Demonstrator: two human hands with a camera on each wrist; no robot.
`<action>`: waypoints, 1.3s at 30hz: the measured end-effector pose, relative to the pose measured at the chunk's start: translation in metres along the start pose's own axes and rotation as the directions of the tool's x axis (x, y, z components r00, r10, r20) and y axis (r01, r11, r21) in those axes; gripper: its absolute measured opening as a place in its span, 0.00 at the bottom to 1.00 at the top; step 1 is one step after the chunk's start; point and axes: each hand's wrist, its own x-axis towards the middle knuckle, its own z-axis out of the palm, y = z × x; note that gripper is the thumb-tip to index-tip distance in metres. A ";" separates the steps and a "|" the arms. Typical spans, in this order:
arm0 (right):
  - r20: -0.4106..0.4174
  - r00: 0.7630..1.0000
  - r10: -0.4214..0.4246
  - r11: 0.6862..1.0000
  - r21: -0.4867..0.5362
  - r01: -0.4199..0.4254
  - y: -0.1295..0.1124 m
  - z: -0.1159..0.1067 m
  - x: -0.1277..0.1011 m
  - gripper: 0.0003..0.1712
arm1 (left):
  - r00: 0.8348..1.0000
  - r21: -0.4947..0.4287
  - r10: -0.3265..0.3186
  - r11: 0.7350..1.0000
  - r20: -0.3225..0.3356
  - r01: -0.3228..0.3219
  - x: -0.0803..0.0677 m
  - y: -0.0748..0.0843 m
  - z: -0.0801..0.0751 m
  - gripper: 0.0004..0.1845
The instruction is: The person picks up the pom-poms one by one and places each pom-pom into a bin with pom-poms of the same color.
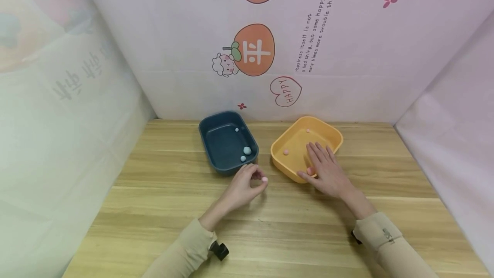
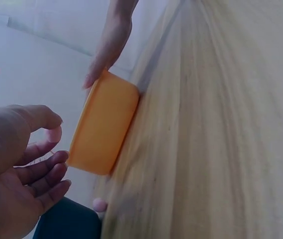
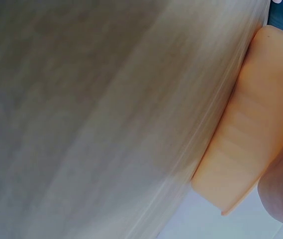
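On the wooden table (image 1: 270,226) stand two trays side by side near the back wall (image 1: 173,33): a blue tray (image 1: 216,158) on the left and an orange tray (image 1: 332,134) on the right. The left hand (image 1: 241,188) is just in front of the blue tray, with its fingers loosely curled, and a small pink ball (image 1: 264,179) sits right at its fingertips. From the head view I cannot tell whether the fingers pinch the ball or only touch it; in the left wrist view the hand (image 2: 17,169) looks relaxed and the ball (image 2: 100,204) seems to lie on the table apart from it. The right hand (image 1: 326,168) lies with straight, spread fingers over the near edge of the orange tray, its fingers reaching inside. Two more pink balls (image 1: 286,152) lie in the orange tray. In the blue tray there are three pale blue balls (image 1: 247,150), near its right wall. Both arms wear beige sleeves (image 1: 382,235).
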 end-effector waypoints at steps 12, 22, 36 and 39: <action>-0.009 1.000 0.002 1.000 -0.003 -0.002 -0.001 0.001 0.000 0.55 | 0.997 -0.006 0.060 0.998 -0.039 -0.060 0.022 0.011 0.001 0.08; -0.010 1.000 0.005 1.000 0.016 -0.005 -0.002 0.000 0.000 0.55 | 0.995 -0.044 0.071 0.996 -0.069 -0.074 0.047 0.017 -0.001 0.08; -0.003 1.000 0.008 1.000 0.022 -0.007 -0.003 -0.002 0.000 0.55 | 0.995 -0.005 0.060 0.998 -0.074 -0.061 0.078 0.015 0.013 0.09; -0.010 1.000 0.006 1.000 0.023 -0.006 -0.003 -0.002 0.000 0.55 | 0.995 0.017 0.060 0.998 -0.085 -0.059 0.082 0.013 0.017 0.10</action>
